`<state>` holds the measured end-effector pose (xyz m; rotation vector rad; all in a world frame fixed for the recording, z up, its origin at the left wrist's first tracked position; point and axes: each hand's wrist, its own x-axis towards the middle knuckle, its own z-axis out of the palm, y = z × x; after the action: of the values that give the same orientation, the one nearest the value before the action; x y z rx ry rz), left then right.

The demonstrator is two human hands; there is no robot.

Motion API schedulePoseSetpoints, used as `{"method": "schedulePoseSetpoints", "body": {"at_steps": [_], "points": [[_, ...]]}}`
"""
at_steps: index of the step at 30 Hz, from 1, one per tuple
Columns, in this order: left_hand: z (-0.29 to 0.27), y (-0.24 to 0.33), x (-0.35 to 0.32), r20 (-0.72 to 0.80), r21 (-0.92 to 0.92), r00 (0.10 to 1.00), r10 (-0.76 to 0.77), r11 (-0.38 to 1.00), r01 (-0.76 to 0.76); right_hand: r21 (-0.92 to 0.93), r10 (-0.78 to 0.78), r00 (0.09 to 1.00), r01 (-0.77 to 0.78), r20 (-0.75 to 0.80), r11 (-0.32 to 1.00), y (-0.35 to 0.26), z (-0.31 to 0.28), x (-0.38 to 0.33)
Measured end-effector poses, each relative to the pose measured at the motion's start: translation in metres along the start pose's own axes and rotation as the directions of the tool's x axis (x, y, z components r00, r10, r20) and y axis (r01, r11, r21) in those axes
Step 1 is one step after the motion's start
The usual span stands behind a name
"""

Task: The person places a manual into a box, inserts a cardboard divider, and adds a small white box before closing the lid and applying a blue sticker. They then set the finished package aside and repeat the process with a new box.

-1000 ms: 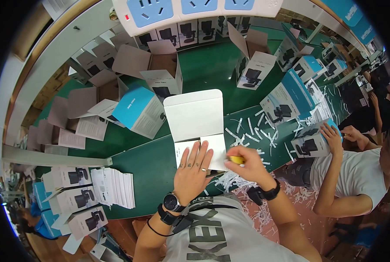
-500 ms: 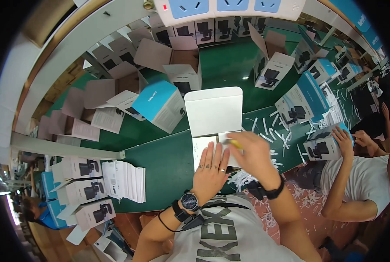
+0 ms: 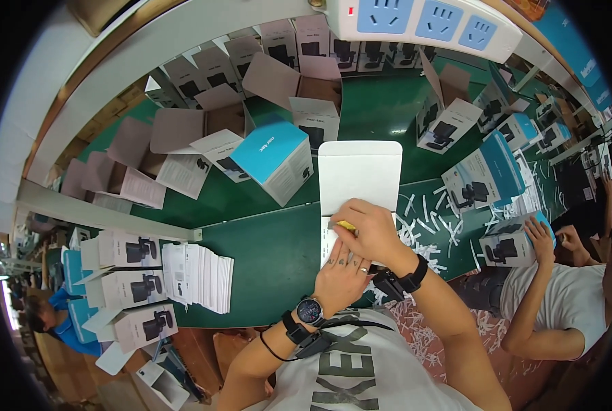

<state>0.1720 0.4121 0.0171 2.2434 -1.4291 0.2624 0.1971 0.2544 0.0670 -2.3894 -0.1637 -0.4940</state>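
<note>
A white box (image 3: pixel 326 240) stands in front of me on the green table, its broad flap (image 3: pixel 360 175) raised at the far side. My left hand (image 3: pixel 340 281) lies flat on the near part of the box, fingers stretched out and partly covered by the other hand. Just above it, my right hand (image 3: pixel 378 233) is closed around a small yellow tool (image 3: pixel 345 225) over the box. Most of the tool is hidden in the fingers, so its exact kind cannot be made out. Both hands hide much of the box's inside.
Left of me stand a stack of white folded cartons (image 3: pixel 196 277) and printed boxes (image 3: pixel 138 288). Open cartons (image 3: pixel 316 103) and a blue-topped box (image 3: pixel 271 154) line the back. A power strip (image 3: pixel 429 20) hangs above. Paper shreds (image 3: pixel 426 212) lie at right, near a co-worker's hand (image 3: pixel 540 236) on a box.
My right hand has moved left across the box with the yellow tool, now over the left fingers. The whole view has shifted, so the table things appear further right.
</note>
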Motion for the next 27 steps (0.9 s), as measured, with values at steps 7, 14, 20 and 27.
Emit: {"method": "schedulePoseSetpoints", "body": {"at_steps": [7, 14, 20, 27], "points": [[-0.008, 0.001, 0.000, 0.125, -0.045, 0.991, -0.045, 0.998, 0.051, -0.068, -0.049, 0.996, 0.054, 0.078, 0.996, -0.005, 0.005, 0.009], [-0.012, -0.007, -0.003, 0.109, 0.000, 0.994, -0.018, 1.000, 0.018, 0.329, 0.404, 0.885, -0.319, -0.232, 0.889, 0.020, -0.047, -0.026], [-0.034, -0.013, 0.003, 0.151, -0.059, 0.986, 0.063, 0.997, -0.055, -0.293, 0.361, 0.932, -0.356, -0.038, 0.888, 0.072, -0.127, -0.061], [-0.073, -0.009, 0.012, 0.218, -0.200, 0.974, -0.054, 0.975, 0.099, 0.939, 0.459, 0.873, -0.281, 0.163, 0.201, 0.024, -0.080, -0.049]]}}
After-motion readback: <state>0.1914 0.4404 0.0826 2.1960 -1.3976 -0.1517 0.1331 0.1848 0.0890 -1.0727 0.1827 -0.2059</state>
